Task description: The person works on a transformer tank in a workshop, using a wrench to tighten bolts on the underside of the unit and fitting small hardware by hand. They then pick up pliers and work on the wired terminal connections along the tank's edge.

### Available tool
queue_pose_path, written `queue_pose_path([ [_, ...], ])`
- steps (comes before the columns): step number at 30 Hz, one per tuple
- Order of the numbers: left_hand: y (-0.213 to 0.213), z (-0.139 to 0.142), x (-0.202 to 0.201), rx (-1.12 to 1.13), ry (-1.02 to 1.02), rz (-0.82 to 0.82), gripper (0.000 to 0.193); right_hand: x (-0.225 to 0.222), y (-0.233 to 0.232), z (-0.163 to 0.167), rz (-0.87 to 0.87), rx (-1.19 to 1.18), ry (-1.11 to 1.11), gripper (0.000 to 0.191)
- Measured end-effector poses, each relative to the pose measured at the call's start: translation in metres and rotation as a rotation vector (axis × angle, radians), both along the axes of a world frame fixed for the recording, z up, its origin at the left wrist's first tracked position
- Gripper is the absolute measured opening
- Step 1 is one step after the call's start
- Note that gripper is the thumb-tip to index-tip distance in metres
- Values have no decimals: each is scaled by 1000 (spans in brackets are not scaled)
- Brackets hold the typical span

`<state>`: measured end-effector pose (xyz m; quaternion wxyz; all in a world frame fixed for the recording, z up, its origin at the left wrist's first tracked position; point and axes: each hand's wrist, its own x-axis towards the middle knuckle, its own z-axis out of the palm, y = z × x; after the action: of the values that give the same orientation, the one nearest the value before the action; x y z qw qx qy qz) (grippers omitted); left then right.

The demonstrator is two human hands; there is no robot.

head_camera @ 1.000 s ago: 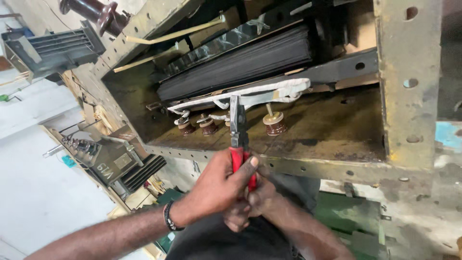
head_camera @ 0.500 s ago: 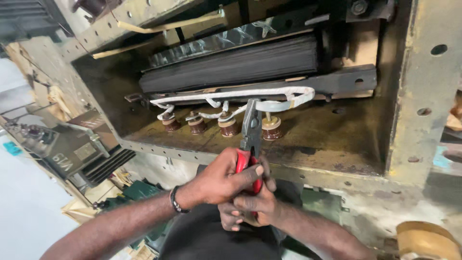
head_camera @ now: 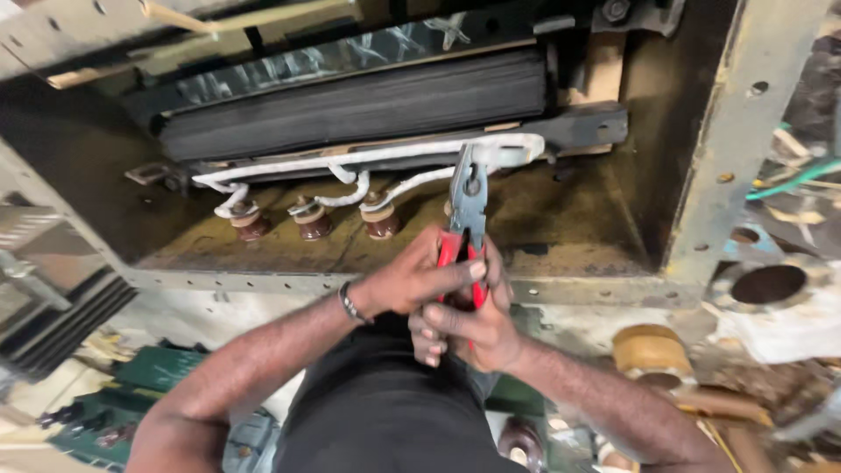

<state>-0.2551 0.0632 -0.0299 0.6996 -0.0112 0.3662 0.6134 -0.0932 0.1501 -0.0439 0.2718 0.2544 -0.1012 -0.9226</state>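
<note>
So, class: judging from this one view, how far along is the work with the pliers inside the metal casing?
Done: cannot tell. In hand: both hands, left hand and right hand, squeeze the red-handled pliers, whose tip is at the white sleeved lead. Left: the leads are uncut and run to the brown insulators.

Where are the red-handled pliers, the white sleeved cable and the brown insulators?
Pliers (head_camera: 469, 197), head view: on the grey pivot.
White cable (head_camera: 350, 160), head view: mid-length.
Brown insulators (head_camera: 313, 222), head view: middle one's body.

Dim, shadowed interior; brighter daylight at left, edges stretched and slightly blurred.
</note>
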Motion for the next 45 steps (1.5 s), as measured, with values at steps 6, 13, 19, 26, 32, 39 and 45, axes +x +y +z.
queue_pose_path([
  [6, 2, -26, -2, 175, -13, 79, 25, -21, 11, 7, 32, 244, -55, 40],
  [13, -8, -26, -13, 108, 95, -22, 36, -26, 18, 4, -11, 246, -51, 33],
  [19, -26, 4, -1, -175, 196, -251, 44, 3, 12, 16, -37, 261, -34, 58],
  [26, -24, 13, 5, -90, 249, -143, 41, 3, 6, 22, -106, 302, 55, 56],
  [32, -26, 10, 9, -236, 256, -157, 43, 2, 9, 17, -121, 293, 110, 53],
  [39, -12, 11, 10, -277, 309, -117, 41, 0, 6, 12, -245, -9, 3, 33],
  [45, 9, 39, 21, -562, 518, -189, 39, 11, 9, 4, -181, 51, -44, 26],
])
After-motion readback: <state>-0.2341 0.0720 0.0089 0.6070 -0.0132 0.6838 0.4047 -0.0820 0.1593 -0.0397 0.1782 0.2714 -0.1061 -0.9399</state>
